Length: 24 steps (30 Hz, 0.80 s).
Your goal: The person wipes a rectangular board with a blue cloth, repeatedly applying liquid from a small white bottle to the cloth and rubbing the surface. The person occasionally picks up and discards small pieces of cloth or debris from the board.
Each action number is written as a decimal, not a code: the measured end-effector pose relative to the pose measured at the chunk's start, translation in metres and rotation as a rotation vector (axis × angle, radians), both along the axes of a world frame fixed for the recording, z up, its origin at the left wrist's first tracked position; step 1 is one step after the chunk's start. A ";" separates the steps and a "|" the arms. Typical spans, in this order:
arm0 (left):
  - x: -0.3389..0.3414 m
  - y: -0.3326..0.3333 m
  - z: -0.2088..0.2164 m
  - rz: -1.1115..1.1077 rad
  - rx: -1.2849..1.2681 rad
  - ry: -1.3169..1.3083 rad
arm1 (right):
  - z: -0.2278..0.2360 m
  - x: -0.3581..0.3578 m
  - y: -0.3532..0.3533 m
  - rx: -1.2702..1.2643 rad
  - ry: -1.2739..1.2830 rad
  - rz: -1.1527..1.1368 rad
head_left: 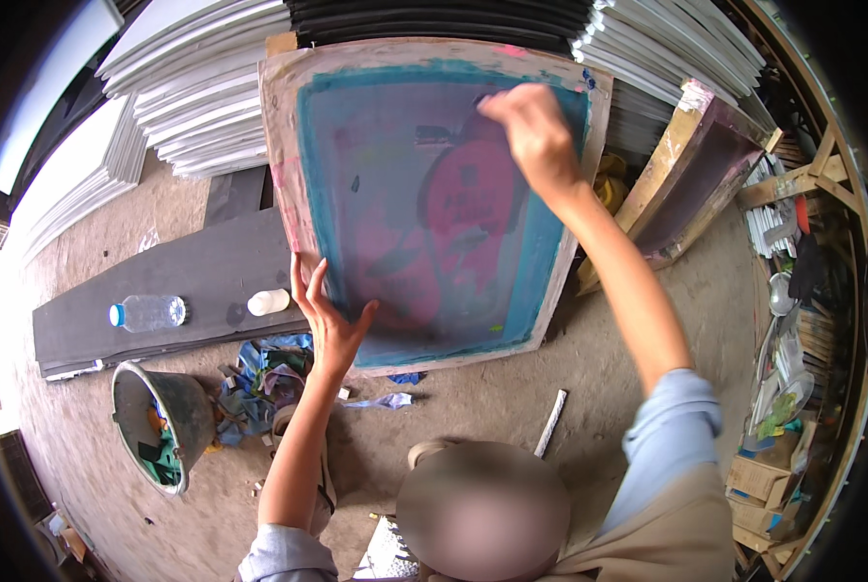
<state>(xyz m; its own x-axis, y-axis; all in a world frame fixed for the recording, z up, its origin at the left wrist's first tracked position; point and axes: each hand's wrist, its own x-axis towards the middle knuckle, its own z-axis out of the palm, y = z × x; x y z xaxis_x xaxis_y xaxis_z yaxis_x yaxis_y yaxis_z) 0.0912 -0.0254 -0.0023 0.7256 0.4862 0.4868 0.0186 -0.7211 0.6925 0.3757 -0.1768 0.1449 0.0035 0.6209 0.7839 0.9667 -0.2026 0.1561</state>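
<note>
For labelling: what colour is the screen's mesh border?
Teal-blue border around a pink middle, clearest in the head view.

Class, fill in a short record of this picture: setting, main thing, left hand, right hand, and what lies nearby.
Setting: dusty concrete floor beside stacked white frames
Main thing: wooden printing screen, blue mesh with pink stain, leaning tilted
Left hand: open, fingers spread on the screen's lower left edge
Right hand: closed, pressed on the mesh near the top
Nearby: plastic bottle, grey bucket, rags
</note>
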 end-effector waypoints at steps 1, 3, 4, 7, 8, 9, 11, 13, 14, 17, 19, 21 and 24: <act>0.001 -0.002 0.000 0.000 -0.005 -0.001 | -0.009 0.004 0.001 0.180 0.116 -0.184; 0.000 -0.001 -0.002 0.012 0.000 0.000 | -0.026 -0.014 0.005 0.020 0.063 -0.034; -0.001 0.001 -0.003 0.009 0.004 -0.001 | -0.031 -0.020 0.007 -0.059 0.038 0.041; -0.002 0.002 0.000 0.006 0.000 0.007 | 0.000 0.002 0.012 0.078 0.048 -0.071; -0.002 0.003 0.002 0.006 -0.007 0.014 | 0.005 0.004 0.017 0.256 0.167 -0.218; -0.002 0.002 0.003 0.006 -0.015 0.021 | 0.001 -0.002 0.027 0.331 0.184 -0.260; -0.001 -0.002 0.004 0.012 -0.017 0.017 | -0.011 -0.019 0.033 0.118 0.059 -0.055; -0.002 0.000 0.005 0.004 -0.016 0.004 | -0.015 -0.019 0.034 -0.007 0.063 0.061; -0.002 0.000 0.005 0.001 -0.018 0.002 | -0.015 -0.020 0.035 0.048 0.076 0.024; -0.002 -0.002 0.006 -0.006 -0.029 0.001 | -0.025 -0.033 0.037 0.290 0.181 -0.112; -0.004 0.001 0.005 -0.002 -0.016 0.007 | -0.046 -0.057 0.032 0.294 0.234 -0.170; 0.001 -0.002 0.006 -0.016 -0.038 -0.027 | -0.076 -0.078 0.009 0.148 0.262 -0.076; -0.003 0.002 0.002 0.000 0.016 -0.021 | -0.080 -0.079 -0.009 -0.108 0.147 0.069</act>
